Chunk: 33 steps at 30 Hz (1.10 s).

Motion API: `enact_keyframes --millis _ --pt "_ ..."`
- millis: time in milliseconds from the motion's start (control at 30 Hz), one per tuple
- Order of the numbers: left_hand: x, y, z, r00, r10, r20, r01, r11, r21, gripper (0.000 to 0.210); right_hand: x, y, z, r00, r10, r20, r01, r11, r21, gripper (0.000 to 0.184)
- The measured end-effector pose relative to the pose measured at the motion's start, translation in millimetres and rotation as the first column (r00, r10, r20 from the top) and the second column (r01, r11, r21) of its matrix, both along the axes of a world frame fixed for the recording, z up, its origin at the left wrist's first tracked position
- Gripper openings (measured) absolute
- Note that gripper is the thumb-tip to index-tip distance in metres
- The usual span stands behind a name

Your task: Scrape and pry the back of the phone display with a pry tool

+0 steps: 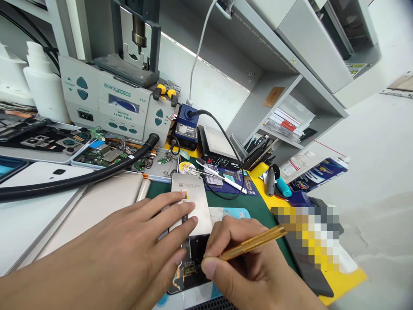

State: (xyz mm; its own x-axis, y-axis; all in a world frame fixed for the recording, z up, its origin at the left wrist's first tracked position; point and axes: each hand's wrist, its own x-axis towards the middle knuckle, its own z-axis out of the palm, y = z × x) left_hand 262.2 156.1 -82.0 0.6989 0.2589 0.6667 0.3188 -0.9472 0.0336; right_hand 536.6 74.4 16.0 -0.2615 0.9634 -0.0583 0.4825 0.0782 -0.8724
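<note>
A phone screen assembly (201, 209) lies with its back up, a silvery metal plate over its upper part. Its lower part is black, with exposed flex circuits. Stretched out across it from the left, my left hand (151, 232) is open, several fingertips resting on the metal plate. My right hand (238, 258) is closed in a pinch around a slim gold-coloured tool with a ribbed handle (258, 243), over the black end of the assembly. Its working tip is hidden by my fingers, so I cannot tell the exact kind.
A thick black hose (97, 178) crosses the left side before a grey hot-air station (106, 103). Trays of circuit boards (158, 168) stand behind my left hand. A white pen-like tool (226, 178) lies on the green mat (222, 200). A dark flat device (306, 258) lies at right.
</note>
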Motion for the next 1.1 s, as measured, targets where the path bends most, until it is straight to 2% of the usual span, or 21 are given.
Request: enact_keyframes --millis 200,300,467,667,767,933,1100 --pt "-1 -2 1.1 1.0 0.009 -0.012 -0.009 1.0 -0.026 0.025 -2 2 4.6 1.0 0.013 0.006 -0.013 1.0 -0.008 0.027" --pt "-2 -3 -2.0 1.0 0.01 -0.005 -0.01 0.999 -0.032 0.032 -4 3 6.1 1.0 0.006 0.009 -0.006 1.0 -0.008 0.029" --pt "-5 -3 -7.7 0.999 0.028 -0.021 -0.028 1.0 -0.011 0.031 -4 2 5.2 1.0 -0.003 0.02 0.003 1.0 0.005 0.024" --pt "8 -3 2.6 0.997 0.057 -0.045 -0.058 0.997 -0.042 0.064 -3 1 4.9 0.999 -0.036 -0.01 0.035 0.999 -0.029 0.028" --pt "13 -2 8.8 0.997 0.067 -0.037 -0.068 0.997 -0.041 0.068 -5 1 5.3 0.998 -0.049 -0.043 0.046 0.997 -0.055 0.035" --pt "6 -4 4.2 0.997 0.065 -0.031 -0.066 0.997 -0.035 0.06 -6 3 6.1 0.997 -0.046 -0.064 0.042 0.997 -0.068 0.041" --pt "-3 -4 -1.8 0.999 0.032 -0.027 -0.032 0.999 0.011 0.025 -6 2 6.4 0.996 -0.071 -0.053 0.067 0.996 -0.062 0.039"
